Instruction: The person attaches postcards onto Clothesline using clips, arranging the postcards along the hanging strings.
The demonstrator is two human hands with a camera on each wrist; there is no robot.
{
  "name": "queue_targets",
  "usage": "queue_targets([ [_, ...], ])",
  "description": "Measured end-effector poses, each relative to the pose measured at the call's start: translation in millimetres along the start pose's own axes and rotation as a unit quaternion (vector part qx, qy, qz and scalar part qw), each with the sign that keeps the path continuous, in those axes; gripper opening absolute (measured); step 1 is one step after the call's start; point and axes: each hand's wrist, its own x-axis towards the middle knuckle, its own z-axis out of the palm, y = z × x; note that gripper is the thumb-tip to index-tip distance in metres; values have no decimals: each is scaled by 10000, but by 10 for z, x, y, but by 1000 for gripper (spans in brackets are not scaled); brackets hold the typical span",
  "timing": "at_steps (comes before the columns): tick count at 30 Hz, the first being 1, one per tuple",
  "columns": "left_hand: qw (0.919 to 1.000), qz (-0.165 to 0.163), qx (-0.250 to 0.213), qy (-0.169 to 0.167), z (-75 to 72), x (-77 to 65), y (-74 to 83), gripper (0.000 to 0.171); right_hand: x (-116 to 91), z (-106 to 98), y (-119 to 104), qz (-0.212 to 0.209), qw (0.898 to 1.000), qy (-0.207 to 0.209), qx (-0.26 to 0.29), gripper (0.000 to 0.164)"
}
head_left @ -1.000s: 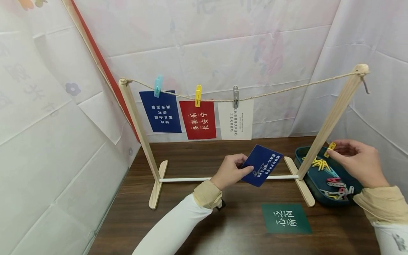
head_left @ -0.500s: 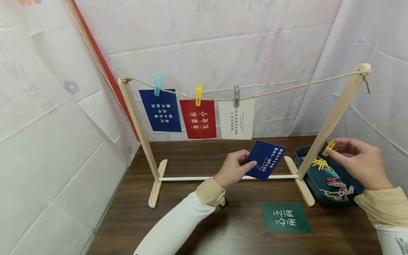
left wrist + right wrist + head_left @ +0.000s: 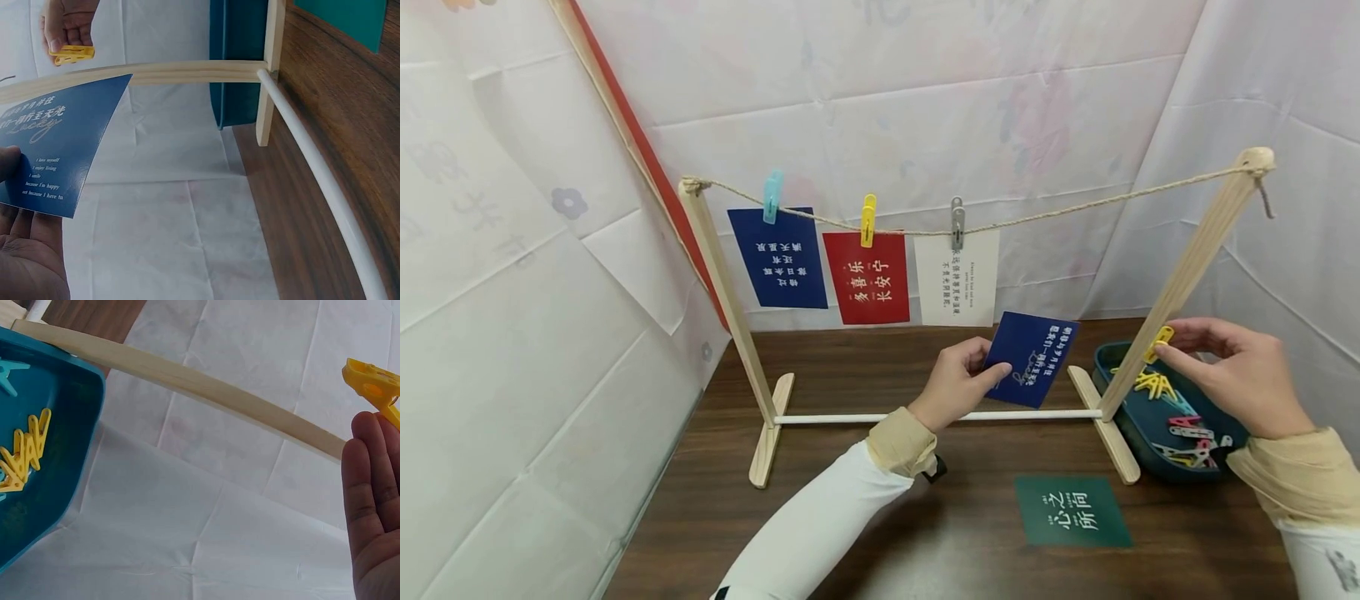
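Observation:
My left hand [image 3: 953, 382] pinches a dark blue card [image 3: 1033, 360] with white print by its lower left edge, thumb in front and fingers behind. The card is tilted and hangs in the air below the rope [image 3: 1075, 208]. In my right hand [image 3: 1243, 379] a yellow clothespin [image 3: 1159, 343] is pinched between thumb and fingertips, beside the right wooden post [image 3: 1195, 258]. The right wrist view shows this yellow clothespin [image 3: 372, 384] at the fingertips. From the rope hang a blue card [image 3: 778, 260], a red card [image 3: 867, 279] and a white card [image 3: 957, 283], each under one clothespin.
A teal tray [image 3: 1123, 417] behind the post's foot holds several clothespins [image 3: 1153, 385] in mixed colours. A green card [image 3: 1073, 512] lies flat on the brown table [image 3: 955, 533]. A white crossbar [image 3: 842, 420] joins the two feet low down. White cloth [image 3: 925, 100] hangs behind.
My left hand has raised the blue card and brought it slightly right. My right hand, still pinching the yellow clothespin, has moved a little left and up toward the post.

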Motion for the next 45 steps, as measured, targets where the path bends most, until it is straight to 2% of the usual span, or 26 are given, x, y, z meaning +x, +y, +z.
queue_targets([
  [11, 9996, -16, -248, 141, 11, 73, 102, 17, 50, 12, -73, -151, 9996, -27, 232, 26],
  [28, 9981, 432, -223, 379, 46, 286, 230, 16, 71, 9, -172, -547, 9971, -13, 520, 32],
  [37, 9976, 355, -166, 578, 70, 369, 295, 19, 98, -3, -208, -752, 9953, 175, 588, 35],
  [45, 9972, 407, -283, 563, 80, 430, 324, 19, 138, -39, -305, -705, 9950, 332, 626, 35],
])
